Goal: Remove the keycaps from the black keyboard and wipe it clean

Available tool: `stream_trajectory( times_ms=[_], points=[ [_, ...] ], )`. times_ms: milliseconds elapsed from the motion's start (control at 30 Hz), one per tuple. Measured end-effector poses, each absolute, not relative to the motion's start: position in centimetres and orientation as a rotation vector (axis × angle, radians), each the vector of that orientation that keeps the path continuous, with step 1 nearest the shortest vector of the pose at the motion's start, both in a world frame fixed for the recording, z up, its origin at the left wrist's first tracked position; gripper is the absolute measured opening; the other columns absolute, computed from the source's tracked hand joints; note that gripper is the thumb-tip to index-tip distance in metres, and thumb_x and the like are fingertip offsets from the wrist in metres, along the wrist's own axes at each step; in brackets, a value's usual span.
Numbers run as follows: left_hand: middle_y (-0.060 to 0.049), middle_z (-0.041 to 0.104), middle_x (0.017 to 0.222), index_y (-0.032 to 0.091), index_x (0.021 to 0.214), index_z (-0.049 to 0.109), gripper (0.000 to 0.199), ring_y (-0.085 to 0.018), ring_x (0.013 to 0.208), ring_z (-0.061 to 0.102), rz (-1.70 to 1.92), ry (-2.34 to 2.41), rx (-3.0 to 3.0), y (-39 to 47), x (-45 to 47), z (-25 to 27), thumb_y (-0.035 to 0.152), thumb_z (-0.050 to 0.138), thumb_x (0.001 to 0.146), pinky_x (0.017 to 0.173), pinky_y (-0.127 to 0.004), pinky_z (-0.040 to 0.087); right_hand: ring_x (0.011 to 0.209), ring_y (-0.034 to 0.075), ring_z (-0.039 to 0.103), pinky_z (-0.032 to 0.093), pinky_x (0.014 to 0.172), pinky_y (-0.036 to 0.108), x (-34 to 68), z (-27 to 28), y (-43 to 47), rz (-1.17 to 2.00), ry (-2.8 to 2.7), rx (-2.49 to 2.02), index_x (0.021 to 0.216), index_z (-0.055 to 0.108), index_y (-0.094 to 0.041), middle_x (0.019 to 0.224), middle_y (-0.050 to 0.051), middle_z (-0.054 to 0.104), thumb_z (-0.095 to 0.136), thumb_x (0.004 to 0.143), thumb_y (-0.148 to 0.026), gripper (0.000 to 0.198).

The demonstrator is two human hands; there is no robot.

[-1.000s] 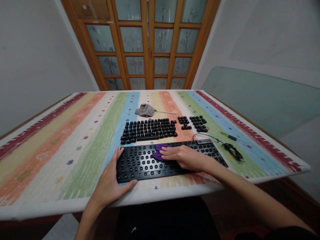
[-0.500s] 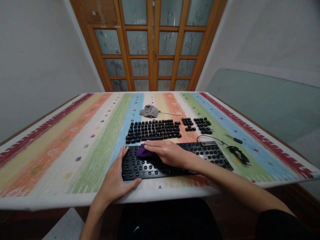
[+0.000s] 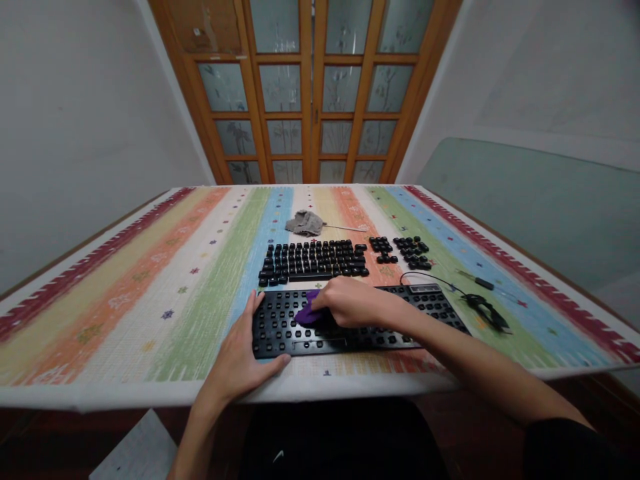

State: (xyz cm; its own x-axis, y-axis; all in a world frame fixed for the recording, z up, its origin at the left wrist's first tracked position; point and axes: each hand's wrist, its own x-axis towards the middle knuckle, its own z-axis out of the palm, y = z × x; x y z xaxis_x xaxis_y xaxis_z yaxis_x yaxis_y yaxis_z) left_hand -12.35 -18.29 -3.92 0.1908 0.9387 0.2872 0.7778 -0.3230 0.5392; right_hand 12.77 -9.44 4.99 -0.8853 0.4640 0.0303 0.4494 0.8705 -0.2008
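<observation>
A black keyboard point(image 3: 320, 346) with its keycaps off lies along the table's near side, bare switch posts showing. My left hand point(image 3: 237, 357) clasps its left end, thumb at the front edge and fingers at the back corner. Pressed onto the keyboard's left half is a purple cloth point(image 3: 307, 315), bunched in the closed fingers of my right hand point(image 3: 345, 301). My right hand and forearm hide part of the keyboard's middle. Just behind the keyboard, the loose black keycaps point(image 3: 320, 259) stand in rows, with smaller groups point(image 3: 413, 252) to the right.
A crumpled grey cloth point(image 3: 304, 223) lies behind the keycaps, a thin rod point(image 3: 346, 228) sticking out from it. At right are the coiled keyboard cable point(image 3: 484, 311) and a small dark-handled tool point(image 3: 484, 284). A striped tablecloth point(image 3: 200, 293) covers the table.
My right hand has slid the purple cloth slightly right and toward me over the keyboard, and its fingers have curled in more. My left hand keeps its place at the keyboard's left end.
</observation>
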Motion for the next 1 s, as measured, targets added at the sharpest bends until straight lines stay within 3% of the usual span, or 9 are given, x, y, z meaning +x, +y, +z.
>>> stream_trajectory(
  times_ms=[267,333,400,600,833,1000],
  points=[
    [-0.018,0.025,0.160,0.026,0.157,-0.005,0.119,-0.040,0.144,0.034,0.888,1.642,2.208,-18.3,-12.3,-4.2,0.045,0.077,0.072,0.114,-0.060,0.035,0.100,0.017,0.068,0.052,0.085,0.028,8.0,2.0,-9.6,0.302,-2.587,-0.517,0.117,0.064,-0.016,0.115,0.009,0.072,0.045,0.089,0.001,0.037],
    [-0.018,0.024,0.161,0.025,0.157,-0.004,0.118,-0.040,0.145,0.032,0.887,1.644,2.205,-18.3,-12.3,-4.4,0.045,0.076,0.073,0.115,-0.060,0.035,0.113,0.019,0.063,0.050,0.093,0.032,7.0,0.7,-9.8,0.237,-2.621,-0.433,0.122,0.061,-0.012,0.125,0.014,0.067,0.047,0.089,0.000,0.038],
    [-0.018,0.023,0.161,0.025,0.157,-0.003,0.117,-0.039,0.145,0.031,0.879,1.639,2.205,-18.3,-12.3,-4.4,0.046,0.076,0.073,0.115,-0.060,0.034,0.120,0.022,0.058,0.048,0.097,0.034,6.5,-0.2,-9.9,0.183,-2.712,-0.353,0.120,0.063,-0.011,0.123,0.014,0.068,0.050,0.087,0.001,0.037],
    [-0.018,0.025,0.160,0.025,0.157,-0.005,0.119,-0.039,0.145,0.033,0.856,1.634,2.194,-18.4,-12.3,-4.1,0.044,0.077,0.072,0.115,-0.060,0.033,0.096,0.023,0.058,0.048,0.086,0.035,6.8,0.1,-10.0,0.118,-2.833,-0.373,0.102,0.069,-0.011,0.103,0.010,0.073,0.054,0.084,0.001,0.027],
    [-0.019,0.027,0.160,0.024,0.157,-0.006,0.120,-0.039,0.144,0.034,0.854,1.632,2.191,-18.4,-12.3,-4.0,0.045,0.077,0.073,0.115,-0.059,0.034,0.074,0.019,0.054,0.042,0.068,0.029,7.5,1.9,-9.6,0.200,-2.860,-0.633,0.087,0.074,-0.011,0.077,0.010,0.067,0.051,0.087,-0.003,0.024],
    [-0.018,0.026,0.161,0.025,0.157,-0.001,0.120,-0.041,0.143,0.034,0.890,1.629,2.213,-18.4,-12.3,-4.2,0.044,0.079,0.070,0.114,-0.059,0.036,0.078,0.018,0.056,0.045,0.075,0.030,7.5,2.6,-9.6,0.299,-2.668,-0.695,0.090,0.074,-0.013,0.082,0.009,0.070,0.052,0.086,-0.003,0.024]
  ],
)
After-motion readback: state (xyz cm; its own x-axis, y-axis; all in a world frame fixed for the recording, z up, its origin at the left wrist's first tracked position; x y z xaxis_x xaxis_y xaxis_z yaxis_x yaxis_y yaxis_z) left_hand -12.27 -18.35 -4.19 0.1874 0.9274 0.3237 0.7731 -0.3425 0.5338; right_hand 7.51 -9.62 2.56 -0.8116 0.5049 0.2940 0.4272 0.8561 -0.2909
